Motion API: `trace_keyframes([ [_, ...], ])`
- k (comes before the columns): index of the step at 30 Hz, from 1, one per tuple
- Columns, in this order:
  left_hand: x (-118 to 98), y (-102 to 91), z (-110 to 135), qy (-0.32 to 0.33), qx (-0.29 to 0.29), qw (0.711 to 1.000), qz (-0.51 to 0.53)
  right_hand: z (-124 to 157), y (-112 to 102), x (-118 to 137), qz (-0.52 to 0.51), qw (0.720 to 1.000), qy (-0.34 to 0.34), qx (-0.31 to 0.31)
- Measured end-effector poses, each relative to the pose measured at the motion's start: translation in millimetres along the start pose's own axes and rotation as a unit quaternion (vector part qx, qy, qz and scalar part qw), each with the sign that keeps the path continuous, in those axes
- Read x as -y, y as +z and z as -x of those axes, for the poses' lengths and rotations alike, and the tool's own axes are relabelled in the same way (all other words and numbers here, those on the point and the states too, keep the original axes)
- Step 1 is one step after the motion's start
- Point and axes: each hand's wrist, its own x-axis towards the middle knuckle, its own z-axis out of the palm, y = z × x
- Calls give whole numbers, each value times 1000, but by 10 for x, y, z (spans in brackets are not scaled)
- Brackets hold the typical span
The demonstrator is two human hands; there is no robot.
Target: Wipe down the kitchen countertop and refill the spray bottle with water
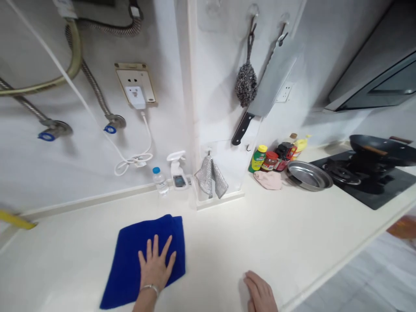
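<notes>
My left hand (154, 269), a bracelet at its wrist, lies palm down with fingers spread on a blue cloth (130, 251). The cloth is spread out on the white countertop (221, 251), with a fold along its upper right side. To the right, my right hand (260, 291) rests by the bottom edge of the view, close to the counter's front edge. Its fingers are loosely extended side by side, and nothing shows in them. Part of this hand is cut off by the frame.
Along the wall stand a blue-capped bottle (160, 182) and a white spray bottle (178, 171). A cleaver (271, 78), a steel scrubber (246, 84) and grey cloths (211, 175) hang from the pillar. Rightward are condiment bottles (259, 159), a metal pan (308, 175) and a stove (373, 190) with a wok (383, 147).
</notes>
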Motion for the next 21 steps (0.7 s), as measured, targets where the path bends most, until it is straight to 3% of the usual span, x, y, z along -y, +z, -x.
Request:
trace_keyframes([
  [7, -928, -243, 797, -12, 0, 1000, 14, -36, -4, 92, -1, 1000, 7, 15],
  [12, -1250, -197, 1171, -29, 13, 999, 3, -46, -31, 46, 2, 1000, -26, 15],
  [16, -1267, -204, 1152, -45, 31, 998, 20, 12, 16, -23, 3, 999, -31, 8],
  [21, -1220, -306, 805, -70, 39, 997, 20, 35, 16, 19, -16, 1000, 0, 10],
])
